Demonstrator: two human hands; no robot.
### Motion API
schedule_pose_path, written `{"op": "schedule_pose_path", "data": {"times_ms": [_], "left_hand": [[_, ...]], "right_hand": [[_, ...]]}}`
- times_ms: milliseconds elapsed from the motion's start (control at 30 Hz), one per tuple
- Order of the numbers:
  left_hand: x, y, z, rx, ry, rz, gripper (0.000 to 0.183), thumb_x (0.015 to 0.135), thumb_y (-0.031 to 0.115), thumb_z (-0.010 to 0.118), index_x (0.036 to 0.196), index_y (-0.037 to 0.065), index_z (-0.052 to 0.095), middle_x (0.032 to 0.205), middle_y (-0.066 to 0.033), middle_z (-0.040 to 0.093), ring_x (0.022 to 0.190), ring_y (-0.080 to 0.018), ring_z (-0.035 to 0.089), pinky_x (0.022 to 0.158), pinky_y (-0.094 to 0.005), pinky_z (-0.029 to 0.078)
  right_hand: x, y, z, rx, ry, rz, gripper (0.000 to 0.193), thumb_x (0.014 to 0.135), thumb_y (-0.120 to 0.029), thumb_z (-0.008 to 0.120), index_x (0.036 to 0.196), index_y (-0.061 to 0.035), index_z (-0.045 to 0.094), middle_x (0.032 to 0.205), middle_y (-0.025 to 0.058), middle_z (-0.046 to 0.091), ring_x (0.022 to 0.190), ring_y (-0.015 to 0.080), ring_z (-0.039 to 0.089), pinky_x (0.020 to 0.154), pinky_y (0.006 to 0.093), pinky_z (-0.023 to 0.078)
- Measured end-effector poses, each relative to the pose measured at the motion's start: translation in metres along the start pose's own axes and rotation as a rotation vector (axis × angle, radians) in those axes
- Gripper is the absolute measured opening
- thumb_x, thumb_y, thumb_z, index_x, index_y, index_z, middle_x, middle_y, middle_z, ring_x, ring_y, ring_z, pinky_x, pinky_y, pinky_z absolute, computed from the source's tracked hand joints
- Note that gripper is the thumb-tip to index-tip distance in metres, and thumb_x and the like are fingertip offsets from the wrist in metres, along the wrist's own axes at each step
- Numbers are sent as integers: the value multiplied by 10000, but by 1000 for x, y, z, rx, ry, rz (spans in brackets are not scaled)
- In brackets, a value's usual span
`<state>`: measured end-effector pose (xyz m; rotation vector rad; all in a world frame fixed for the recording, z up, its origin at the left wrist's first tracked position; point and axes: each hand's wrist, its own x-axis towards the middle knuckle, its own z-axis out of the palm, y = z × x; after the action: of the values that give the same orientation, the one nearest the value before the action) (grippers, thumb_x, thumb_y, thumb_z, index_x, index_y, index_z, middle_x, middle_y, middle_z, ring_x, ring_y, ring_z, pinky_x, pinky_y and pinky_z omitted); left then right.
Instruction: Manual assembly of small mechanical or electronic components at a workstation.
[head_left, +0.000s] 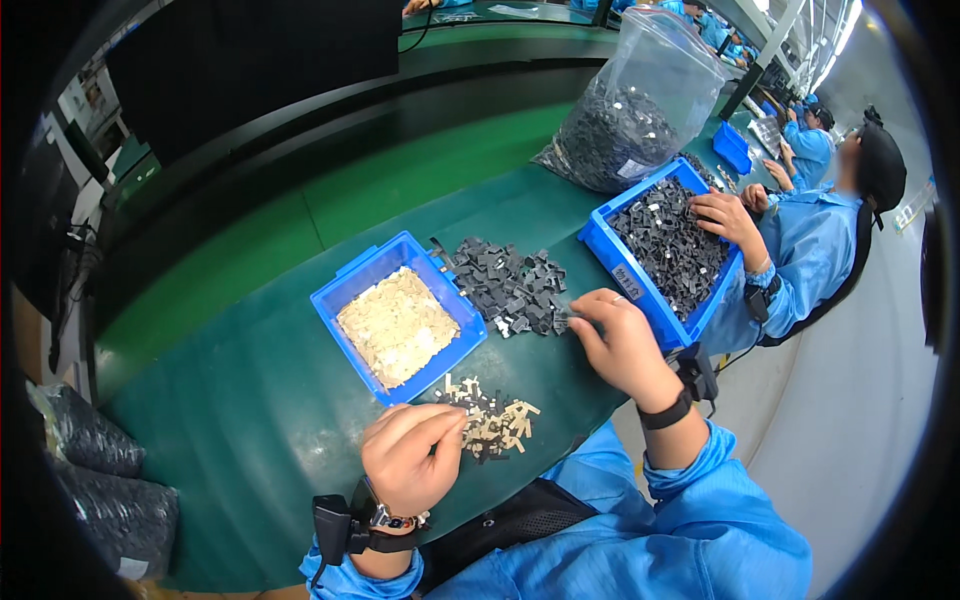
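Observation:
My left hand has its thumb and fingertips pressed together at the left edge of a loose pile of small cream and black strips. Anything in that pinch is too small to make out. At the right side of a heap of small black plastic parts, my right hand brings thumb and forefinger close together. What lies between those fingertips I cannot make out. Behind the strips stands a blue bin filled with flat cream pieces. Black parts touch the bin's right side.
A second blue bin of black parts stands at right, with a co-worker's hand on its contents. Behind it sits a clear plastic bag of black parts. Wrapped dark packages lie at far left. A black panel rises at the back.

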<state>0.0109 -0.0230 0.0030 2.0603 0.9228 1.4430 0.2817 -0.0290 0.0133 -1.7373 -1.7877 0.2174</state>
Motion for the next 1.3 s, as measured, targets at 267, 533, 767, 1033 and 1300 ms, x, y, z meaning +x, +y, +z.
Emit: {"op": "schedule_pose_path", "data": {"times_ms": [267, 533, 767, 1033, 1300], "left_hand": [[1, -2, 4, -41, -51, 26, 71, 742, -52, 727, 774, -10, 680, 753, -111, 695, 638, -220, 667, 576, -295, 512], [0, -4, 3, -65, -90, 20, 82, 742, -52, 727, 806, -13, 693, 781, -114, 701, 648, -225, 669, 590, -303, 521], [-1, -1, 8, -108, -111, -45, 308, 767, -17, 732, 1070, -36, 674, 1002, -164, 704, 882, -264, 704, 764, -331, 556], [-7, -4, 6, -157, -57, -46, 327, 804, -36, 706, 1129, -35, 665, 1093, -211, 671, 907, -265, 692, 771, -320, 555], [-5, -4, 0, -131, 28, -130, 223, 755, -60, 740, 973, -33, 703, 890, -137, 700, 745, -227, 687, 641, -294, 545]], "right_hand": [[13, 10, 20, -69, -49, 175, 106, 825, -85, 663, 880, -5, 705, 846, 165, 645, 819, 342, 631, 744, 415, 504], [2, -8, 16, -5, 214, -53, 66, 758, 23, 695, 814, 5, 665, 822, 156, 675, 764, 330, 662, 687, 382, 528], [-18, -65, 25, 506, 33, -99, 112, 731, 43, 753, 823, 4, 703, 860, 116, 694, 772, 215, 685, 692, 297, 539], [-28, -88, 57, 773, -79, -49, 154, 751, 73, 727, 894, 15, 722, 920, 112, 676, 823, 179, 661, 687, 270, 530], [5, -64, 58, 753, 53, 205, 132, 874, -26, 665, 990, 27, 699, 868, 54, 681, 773, 103, 618, 696, 254, 500]]}}
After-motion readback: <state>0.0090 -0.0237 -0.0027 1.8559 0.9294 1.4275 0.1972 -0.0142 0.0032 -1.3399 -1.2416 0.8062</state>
